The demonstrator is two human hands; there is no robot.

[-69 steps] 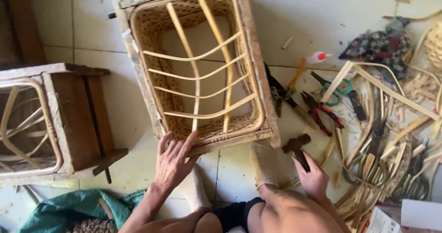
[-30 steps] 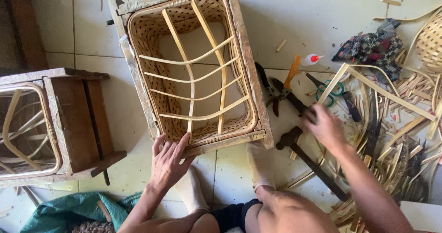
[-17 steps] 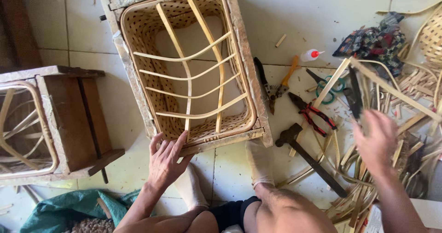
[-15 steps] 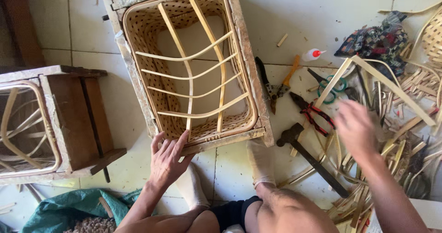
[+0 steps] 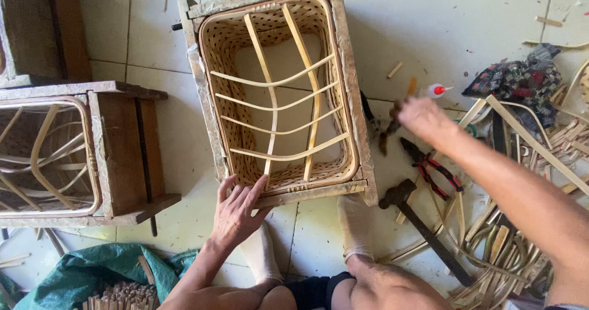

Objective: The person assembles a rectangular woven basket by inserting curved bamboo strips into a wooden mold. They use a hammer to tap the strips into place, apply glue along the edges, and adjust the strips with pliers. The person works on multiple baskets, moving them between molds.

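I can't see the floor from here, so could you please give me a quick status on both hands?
Left hand flat on wooden frame around woven basket. Right hand over pliers, gripping a blurred dark tool. Hammer lies nearby.

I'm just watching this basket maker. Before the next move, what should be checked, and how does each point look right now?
1. Left hand steadying the basket frame at its near edge: ok.
2. Right hand has a firm grip on a tool: cannot tell, it is blurred, with something dark below the fingers.
3. Hammer within reach on the floor: ok.
4. Red-handled pliers lying apart from the right hand: ok.
5. Feet clear of sharp scraps: not ok, bamboo strips lie close beside them.
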